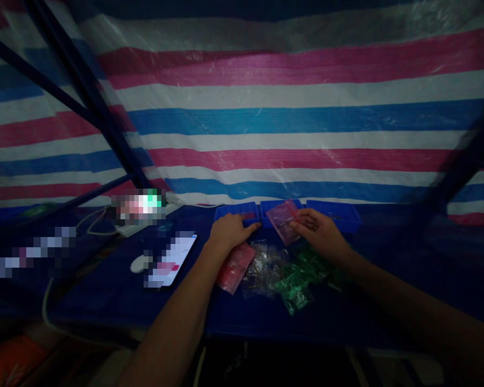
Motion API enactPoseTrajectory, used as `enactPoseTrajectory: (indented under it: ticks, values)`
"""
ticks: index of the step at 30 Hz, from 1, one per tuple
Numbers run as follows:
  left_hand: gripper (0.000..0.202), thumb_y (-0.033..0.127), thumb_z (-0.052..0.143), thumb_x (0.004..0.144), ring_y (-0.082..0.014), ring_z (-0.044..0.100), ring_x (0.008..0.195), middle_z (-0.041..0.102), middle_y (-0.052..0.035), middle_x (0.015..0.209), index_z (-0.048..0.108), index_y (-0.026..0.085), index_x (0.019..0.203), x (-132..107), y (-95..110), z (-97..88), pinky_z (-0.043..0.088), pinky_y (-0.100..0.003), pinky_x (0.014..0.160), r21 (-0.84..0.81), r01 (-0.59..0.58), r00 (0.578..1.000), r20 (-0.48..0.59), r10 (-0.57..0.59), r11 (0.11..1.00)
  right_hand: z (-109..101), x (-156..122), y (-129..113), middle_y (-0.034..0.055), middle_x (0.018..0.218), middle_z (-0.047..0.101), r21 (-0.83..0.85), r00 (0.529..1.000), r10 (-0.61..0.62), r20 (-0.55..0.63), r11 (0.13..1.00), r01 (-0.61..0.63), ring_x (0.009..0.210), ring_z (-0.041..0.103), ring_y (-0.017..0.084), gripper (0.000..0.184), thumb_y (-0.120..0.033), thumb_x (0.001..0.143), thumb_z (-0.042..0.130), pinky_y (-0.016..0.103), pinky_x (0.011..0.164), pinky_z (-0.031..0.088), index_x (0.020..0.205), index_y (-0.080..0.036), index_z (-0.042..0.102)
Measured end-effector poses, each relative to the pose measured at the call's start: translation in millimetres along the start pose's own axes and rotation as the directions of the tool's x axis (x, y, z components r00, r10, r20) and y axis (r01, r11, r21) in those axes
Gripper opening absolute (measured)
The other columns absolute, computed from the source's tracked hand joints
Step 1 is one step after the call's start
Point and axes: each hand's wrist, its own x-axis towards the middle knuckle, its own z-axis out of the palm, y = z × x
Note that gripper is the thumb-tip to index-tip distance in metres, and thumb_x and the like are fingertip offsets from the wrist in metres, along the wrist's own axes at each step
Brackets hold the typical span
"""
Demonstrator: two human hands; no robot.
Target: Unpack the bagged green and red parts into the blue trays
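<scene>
My right hand [318,230] pinches a small pink plastic bag [282,219] and holds it up over the middle blue tray [275,205]. My left hand [229,231] rests with its fingers curled at the front edge of the left blue tray [236,210], its fingertips pointing right; whether it holds anything is hidden. Below the hands a red bag [235,267], a clear bag [264,269] and several green bags [302,274] lie on the dark blue table [105,290].
A third blue tray [341,215] stands at the right. A phone [173,258], a small white round object [139,263] and a white power strip with cables [133,228] lie at the left. A striped tarpaulin [290,113] hangs behind, with dark poles [84,91] crossing it.
</scene>
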Motion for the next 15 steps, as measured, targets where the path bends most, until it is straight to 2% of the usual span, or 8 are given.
enactPoseTrajectory:
  ticks: [6, 8, 10, 12, 14, 15]
  values:
    - [0.071, 0.08, 0.041, 0.087, -0.0351, 0.068, 0.103, 0.074, -0.0157, 0.109, 0.073, 0.025, 0.12, -3, 0, -5.3, 0.052, -0.044, 0.086, -0.034, -0.024, 0.999, -0.025, 0.023, 0.999, -1, 1, 0, 0.0054, 0.103, 0.076, -0.012, 1.0, -0.018, 0.002, 1.0, 0.018, 0.097, 0.073, 0.022, 0.029, -0.038, 0.084, 0.076, 0.038, 0.089, 0.058, 0.106, -0.023, 0.065]
    - [0.068, 0.074, 0.037, 0.093, -0.0326, 0.068, 0.106, 0.074, -0.0146, 0.111, 0.074, 0.022, 0.116, -7, 6, -10.2, 0.051, -0.043, 0.091, -0.128, -0.057, 0.994, -0.104, 0.044, 0.99, -1, 1, 2, 0.0063, 0.106, 0.076, -0.013, 1.0, -0.013, 0.007, 1.0, 0.013, 0.099, 0.073, 0.023, 0.03, -0.039, 0.084, 0.075, 0.038, 0.09, 0.058, 0.108, -0.023, 0.065]
    - [0.063, 0.065, 0.033, 0.1, -0.0293, 0.066, 0.112, 0.072, -0.0139, 0.117, 0.072, 0.018, 0.116, -12, 16, -16.3, 0.049, -0.042, 0.1, -0.267, -0.144, 0.964, -0.256, 0.074, 0.953, -1, 1, 3, 0.0071, 0.108, 0.076, -0.019, 1.0, 0.0, 0.004, 1.0, 0.0, 0.101, 0.073, 0.024, 0.032, -0.04, 0.084, 0.075, 0.039, 0.091, 0.058, 0.11, -0.023, 0.066]
    - [0.054, 0.058, 0.034, 0.103, -0.0265, 0.064, 0.117, 0.071, -0.0111, 0.122, 0.067, 0.02, 0.123, -18, 28, -21.0, 0.047, -0.042, 0.104, -0.431, -0.264, 0.925, -0.368, 0.099, 0.863, -1, 0, 3, 0.0071, 0.111, 0.076, -0.035, 1.0, 0.021, 0.009, 0.999, -0.021, 0.102, 0.073, 0.025, 0.035, -0.041, 0.084, 0.075, 0.04, 0.09, 0.059, 0.113, -0.024, 0.066]
    - [0.048, 0.055, 0.049, 0.099, -0.0242, 0.069, 0.108, 0.073, -0.0093, 0.116, 0.059, 0.024, 0.134, -24, 40, -22.0, 0.052, -0.04, 0.097, -0.605, -0.34, 0.925, -0.352, 0.14, 0.72, 1, -2, 0, 0.0064, 0.116, 0.075, -0.048, 0.999, 0.029, 0.043, 0.998, -0.027, 0.104, 0.073, 0.025, 0.038, -0.041, 0.086, 0.073, 0.04, 0.09, 0.059, 0.119, -0.025, 0.066]
    - [0.052, 0.051, 0.057, 0.096, -0.0228, 0.071, 0.102, 0.073, -0.0093, 0.115, 0.052, 0.026, 0.142, -26, 45, -20.9, 0.055, -0.038, 0.092, -0.684, -0.357, 0.931, -0.317, 0.182, 0.636, 1, -4, -2, 0.0059, 0.119, 0.075, -0.054, 0.997, 0.025, 0.071, 0.998, -0.022, 0.106, 0.072, 0.026, 0.039, -0.041, 0.087, 0.072, 0.04, 0.091, 0.059, 0.122, -0.026, 0.065]
